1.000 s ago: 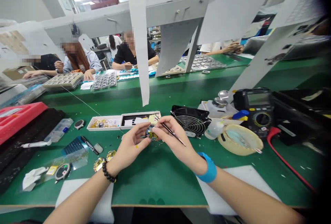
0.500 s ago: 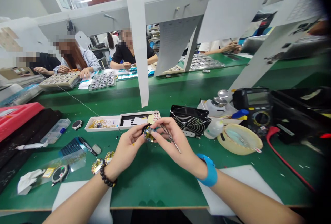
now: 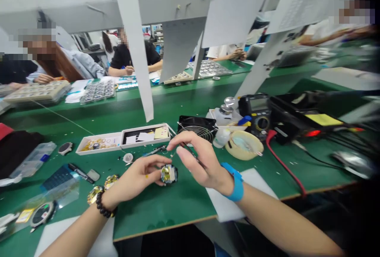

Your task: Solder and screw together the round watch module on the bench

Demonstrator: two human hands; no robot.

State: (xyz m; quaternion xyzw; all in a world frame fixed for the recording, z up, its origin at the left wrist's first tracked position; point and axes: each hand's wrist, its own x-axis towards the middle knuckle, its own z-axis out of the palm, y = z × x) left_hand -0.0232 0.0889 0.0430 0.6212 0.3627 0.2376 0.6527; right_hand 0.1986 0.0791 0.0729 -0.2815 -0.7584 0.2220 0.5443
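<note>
Left hand [image 3: 135, 177], fingers extended against a round watch module [image 3: 169, 174]; right hand [image 3: 202, 162] pinching tweezers [image 3: 192, 154] just beside it

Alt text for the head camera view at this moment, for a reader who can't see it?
Two bare hands work over a green bench mat: the left hand has its fingers beside a round watch module, and the right hand holds tweezers. A multimeter stands beyond.

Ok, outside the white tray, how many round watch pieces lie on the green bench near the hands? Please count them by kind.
Dark round watches: 2, one in a plastic bag
Gold round boards: 2
Dark-rimmed gold round module, at the left hand: 1
Small white round piece: 1
Total: 6
</note>
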